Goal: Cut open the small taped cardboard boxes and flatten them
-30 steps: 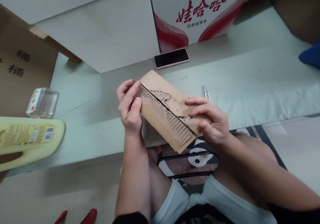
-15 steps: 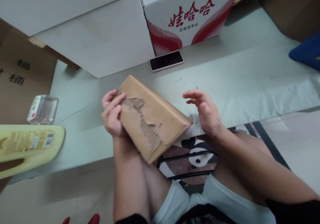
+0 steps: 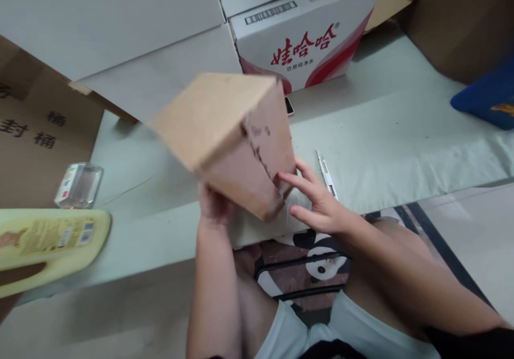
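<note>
A brown cardboard box [image 3: 219, 115] is held tilted above the table, slightly smeared by motion. One end of it, facing me, shows a dark split seam between its flaps. My left hand [image 3: 216, 206] grips the box from below on the left, with most of its fingers hidden behind the cardboard. On the other side, my right hand [image 3: 315, 201] has its fingers apart, and the fingertips touch the end flap near the split. A slim white utility knife [image 3: 327, 174] lies on the table just beyond my right hand.
Behind stand a white and red carton [image 3: 301, 54] and large white boxes [image 3: 160, 54]. A phone [image 3: 289, 106] is mostly covered by the held box. At left are a clear container [image 3: 80, 185] and a yellow bottle [image 3: 56, 244]. A blue object [image 3: 485, 97] sits at right.
The box has been lifted and turned, so its split end now faces me instead of its torn side. My right hand has come to touch it. The knife has come into view.
</note>
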`<state>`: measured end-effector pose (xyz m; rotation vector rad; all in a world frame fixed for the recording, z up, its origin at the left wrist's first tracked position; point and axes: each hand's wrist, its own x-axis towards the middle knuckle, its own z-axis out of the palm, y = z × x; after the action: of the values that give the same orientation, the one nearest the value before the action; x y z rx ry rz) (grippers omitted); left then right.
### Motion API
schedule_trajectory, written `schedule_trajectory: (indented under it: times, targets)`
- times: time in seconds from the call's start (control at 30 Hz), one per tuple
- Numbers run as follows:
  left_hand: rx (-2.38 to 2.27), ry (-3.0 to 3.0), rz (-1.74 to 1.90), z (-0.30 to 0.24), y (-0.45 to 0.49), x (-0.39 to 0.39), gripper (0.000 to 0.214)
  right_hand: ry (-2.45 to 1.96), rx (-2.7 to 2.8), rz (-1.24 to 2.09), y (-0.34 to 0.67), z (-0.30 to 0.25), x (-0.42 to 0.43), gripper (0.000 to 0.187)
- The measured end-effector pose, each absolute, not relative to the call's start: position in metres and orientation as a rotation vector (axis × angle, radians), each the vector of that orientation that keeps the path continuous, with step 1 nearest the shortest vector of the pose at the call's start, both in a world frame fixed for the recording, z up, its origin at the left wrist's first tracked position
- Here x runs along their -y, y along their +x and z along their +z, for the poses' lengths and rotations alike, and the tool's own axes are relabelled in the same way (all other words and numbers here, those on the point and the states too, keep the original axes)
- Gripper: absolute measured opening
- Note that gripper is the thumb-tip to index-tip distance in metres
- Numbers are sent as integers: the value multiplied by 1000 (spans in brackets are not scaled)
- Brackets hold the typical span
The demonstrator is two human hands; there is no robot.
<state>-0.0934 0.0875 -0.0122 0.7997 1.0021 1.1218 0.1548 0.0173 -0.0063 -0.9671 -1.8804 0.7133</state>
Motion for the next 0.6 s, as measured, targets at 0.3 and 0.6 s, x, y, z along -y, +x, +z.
schedule_trajectory:
  times: [0.3, 0.6]
  targets:
    - [-1161, 782, 514, -12, -68, -83, 60, -1106, 1445, 728, 165, -8, -25, 42]
    - [-1494, 1227, 978, -32, -71, -88, 52, -1092, 1542, 844, 172, -1, -29, 41]
